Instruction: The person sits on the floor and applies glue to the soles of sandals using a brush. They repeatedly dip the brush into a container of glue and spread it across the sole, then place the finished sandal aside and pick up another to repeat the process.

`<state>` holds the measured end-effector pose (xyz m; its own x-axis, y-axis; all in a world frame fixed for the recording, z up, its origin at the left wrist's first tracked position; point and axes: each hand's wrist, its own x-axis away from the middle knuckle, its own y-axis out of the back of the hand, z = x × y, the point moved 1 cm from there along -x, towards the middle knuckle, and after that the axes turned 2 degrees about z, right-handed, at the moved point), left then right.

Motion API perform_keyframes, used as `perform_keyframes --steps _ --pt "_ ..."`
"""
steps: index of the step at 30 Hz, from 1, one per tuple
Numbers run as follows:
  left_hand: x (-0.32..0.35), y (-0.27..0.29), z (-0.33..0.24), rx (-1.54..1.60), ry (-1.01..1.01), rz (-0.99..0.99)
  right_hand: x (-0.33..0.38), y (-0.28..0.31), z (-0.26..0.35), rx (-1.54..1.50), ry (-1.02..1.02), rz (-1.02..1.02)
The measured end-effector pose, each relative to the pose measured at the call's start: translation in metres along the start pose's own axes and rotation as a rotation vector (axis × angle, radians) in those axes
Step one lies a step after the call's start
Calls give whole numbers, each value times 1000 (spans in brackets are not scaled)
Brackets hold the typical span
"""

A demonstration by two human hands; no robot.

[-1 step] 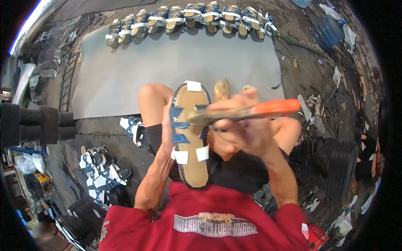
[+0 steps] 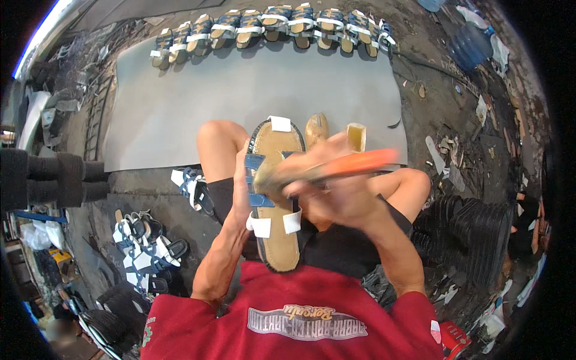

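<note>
Sole side up, a sandal (image 2: pixel 277 243) with a tan insole, dark edging and blue and white strap ends folded over it is held above my lap. My left hand (image 2: pixel 241 186) is closed round its left edge, with the fingers mostly hidden behind it. In my right hand (image 2: pixel 342 195) is an orange-handled tool (image 2: pixel 363 162), gripped over the sandal's right side. Motion blurs the tool, and its brownish head lies over the blue strap ends in the middle; whether it touches them I cannot tell.
A grey mat (image 2: pixel 252 90) lies ahead, with a row of strapped sandals (image 2: pixel 249 30) along its far edge. A tan shoe last (image 2: pixel 316 129) stands beyond my right hand. Finished-looking sandals (image 2: pixel 144 252) are heaped at left, dark soles (image 2: pixel 462 234) stacked at right. A blue water jug (image 2: pixel 471 48) lies far right.
My right hand and the orange-handled tool have shifted left and slightly down across the sandal. The sandal has moved very slightly right in my left hand.
</note>
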<state>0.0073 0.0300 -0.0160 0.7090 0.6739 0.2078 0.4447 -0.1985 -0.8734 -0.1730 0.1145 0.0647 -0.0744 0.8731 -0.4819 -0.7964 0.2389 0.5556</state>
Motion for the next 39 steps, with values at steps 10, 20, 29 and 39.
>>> perform_keyframes --steps 10,20,29,39 --pt "-6 5 -10 67 -5 -85 4 -4 -15 130 143 153" --pt "-3 -13 -16 26 5 -29 6 -7 -15 -32 17 133" --pt "-1 0 -18 -238 -123 -206 3 -2 -19 -47 -4 127" --pt "-15 20 -36 -220 -111 -114 8 1 -14 -46 147 208"
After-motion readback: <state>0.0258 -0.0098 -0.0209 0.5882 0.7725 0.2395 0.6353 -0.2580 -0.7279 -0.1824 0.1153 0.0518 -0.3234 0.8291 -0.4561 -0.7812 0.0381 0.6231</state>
